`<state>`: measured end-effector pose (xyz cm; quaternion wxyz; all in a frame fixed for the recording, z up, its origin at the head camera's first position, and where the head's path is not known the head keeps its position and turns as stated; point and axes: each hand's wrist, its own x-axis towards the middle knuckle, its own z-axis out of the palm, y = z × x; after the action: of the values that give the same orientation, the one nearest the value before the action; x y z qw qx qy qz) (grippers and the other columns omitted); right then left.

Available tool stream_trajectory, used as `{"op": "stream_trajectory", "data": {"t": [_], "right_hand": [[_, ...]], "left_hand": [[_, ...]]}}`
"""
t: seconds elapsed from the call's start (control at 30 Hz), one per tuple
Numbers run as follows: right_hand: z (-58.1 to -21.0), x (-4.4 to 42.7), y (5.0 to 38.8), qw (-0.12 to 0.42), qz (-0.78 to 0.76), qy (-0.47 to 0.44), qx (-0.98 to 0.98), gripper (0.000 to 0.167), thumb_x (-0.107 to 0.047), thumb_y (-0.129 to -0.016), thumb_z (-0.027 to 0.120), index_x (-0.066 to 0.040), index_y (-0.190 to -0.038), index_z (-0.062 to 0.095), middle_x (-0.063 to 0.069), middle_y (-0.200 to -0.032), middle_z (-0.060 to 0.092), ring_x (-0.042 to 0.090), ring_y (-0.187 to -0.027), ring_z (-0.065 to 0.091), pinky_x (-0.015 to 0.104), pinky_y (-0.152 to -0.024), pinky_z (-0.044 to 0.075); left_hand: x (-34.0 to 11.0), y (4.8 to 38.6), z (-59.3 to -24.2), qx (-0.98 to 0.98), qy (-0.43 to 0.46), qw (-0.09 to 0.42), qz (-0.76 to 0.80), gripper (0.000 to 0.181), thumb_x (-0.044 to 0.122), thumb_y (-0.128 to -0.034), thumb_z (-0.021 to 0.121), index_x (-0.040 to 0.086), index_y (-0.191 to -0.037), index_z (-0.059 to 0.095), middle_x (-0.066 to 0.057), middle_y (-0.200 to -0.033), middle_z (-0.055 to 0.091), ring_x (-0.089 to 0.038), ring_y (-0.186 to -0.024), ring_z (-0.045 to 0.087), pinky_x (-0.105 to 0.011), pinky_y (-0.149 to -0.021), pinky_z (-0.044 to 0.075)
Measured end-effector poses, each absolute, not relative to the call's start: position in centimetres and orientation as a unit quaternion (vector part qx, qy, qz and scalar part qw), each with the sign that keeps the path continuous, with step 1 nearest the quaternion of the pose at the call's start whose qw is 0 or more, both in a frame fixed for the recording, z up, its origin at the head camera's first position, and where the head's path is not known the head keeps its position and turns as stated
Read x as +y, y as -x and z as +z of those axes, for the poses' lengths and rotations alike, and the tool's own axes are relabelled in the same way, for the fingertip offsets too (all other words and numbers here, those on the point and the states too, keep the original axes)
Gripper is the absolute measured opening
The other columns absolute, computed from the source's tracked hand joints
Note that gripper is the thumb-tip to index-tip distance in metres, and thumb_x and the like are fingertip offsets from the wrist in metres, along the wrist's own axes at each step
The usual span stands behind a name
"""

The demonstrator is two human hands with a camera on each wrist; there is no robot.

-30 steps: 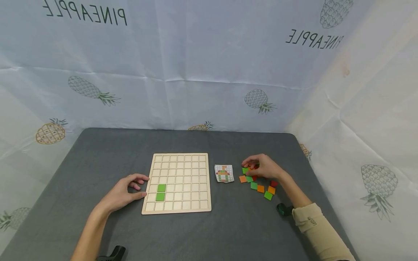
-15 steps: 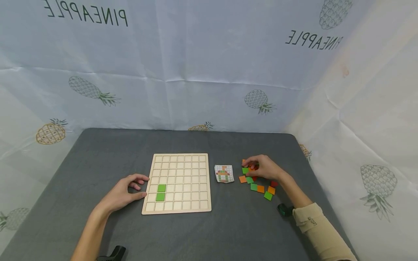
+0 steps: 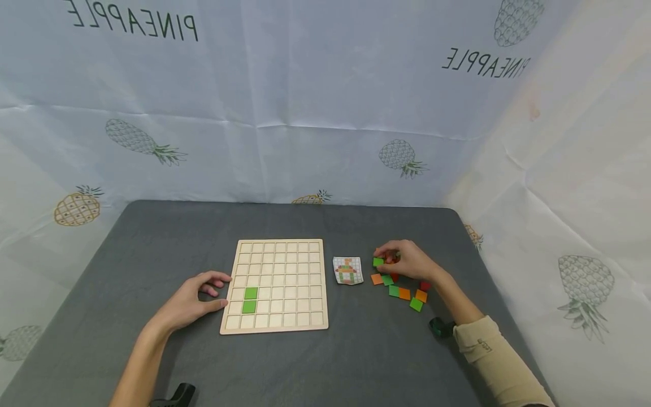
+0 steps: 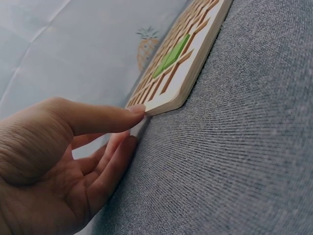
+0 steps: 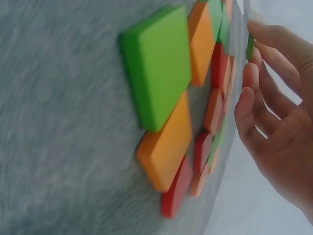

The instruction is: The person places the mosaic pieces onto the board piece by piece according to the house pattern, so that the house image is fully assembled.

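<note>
The wooden grid board point(image 3: 285, 285) lies on the dark table with two green tiles point(image 3: 250, 299) in cells near its left side. My left hand point(image 3: 195, 299) touches the board's left edge with thumb and fingertips; in the left wrist view the thumb of that hand point(image 4: 63, 161) rests at the board's corner. On the right, my right hand point(image 3: 413, 261) pinches a green tile point(image 3: 378, 262) between thumb and finger, also visible edge-on in the right wrist view as a green tile point(image 5: 250, 47). Beneath and beside it lie loose green, orange point(image 3: 376, 279) and red tiles, some hidden by the hand.
A small card with a coloured grid picture point(image 3: 348, 271) lies between board and tiles. Black straps or devices sit by the left wrist point(image 3: 178, 394) and right wrist point(image 3: 440, 327). A pineapple-print cloth point(image 3: 325, 85) hangs behind the table.
The green tile at my right fingertips has shifted slightly left and up with that hand, and is now pinched. My left hand has stayed at the board's edge.
</note>
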<state>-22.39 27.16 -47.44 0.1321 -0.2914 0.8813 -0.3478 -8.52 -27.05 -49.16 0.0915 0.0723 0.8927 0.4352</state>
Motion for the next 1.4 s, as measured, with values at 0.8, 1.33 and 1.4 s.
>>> {"op": "stream_trajectory", "data": {"t": [0.8, 1.33, 1.4], "right_hand": [[-45.1, 21.5, 21.3, 0.065, -0.363, 0.343, 0.864, 0.032, -0.015, -0.093, 0.087, -0.004, -0.122, 0.079, 0.006, -0.105, 0.076, 0.014, -0.085, 0.065, 0.030, -0.069, 0.055], [-44.0, 17.0, 21.0, 0.074, -0.390, 0.369, 0.840, 0.034, -0.019, -0.092, 0.089, -0.008, -0.123, 0.080, 0.002, -0.102, 0.074, 0.007, -0.085, 0.062, 0.031, -0.073, 0.057], [-44.0, 16.4, 20.9, 0.076, -0.394, 0.375, 0.836, 0.033, -0.019, -0.093, 0.088, -0.009, -0.123, 0.080, 0.002, -0.101, 0.073, 0.008, -0.085, 0.062, 0.030, -0.074, 0.057]], "left_hand": [[-27.0, 8.7, -49.3, 0.894, -0.067, 0.094, 0.433, 0.053, 0.015, -0.0935, 0.086, 0.003, -0.140, 0.065, -0.015, -0.127, 0.066, -0.014, -0.101, 0.060, -0.028, -0.081, 0.051], [-26.9, 8.7, -49.1, 0.897, -0.059, 0.099, 0.428, 0.053, 0.016, -0.0929, 0.087, 0.003, -0.139, 0.065, -0.015, -0.126, 0.065, -0.016, -0.101, 0.060, -0.028, -0.082, 0.051], [-26.9, 8.7, -49.1, 0.896, -0.059, 0.098, 0.428, 0.053, 0.016, -0.0927, 0.087, 0.003, -0.139, 0.066, -0.015, -0.126, 0.066, -0.016, -0.101, 0.060, -0.028, -0.082, 0.051]]}}
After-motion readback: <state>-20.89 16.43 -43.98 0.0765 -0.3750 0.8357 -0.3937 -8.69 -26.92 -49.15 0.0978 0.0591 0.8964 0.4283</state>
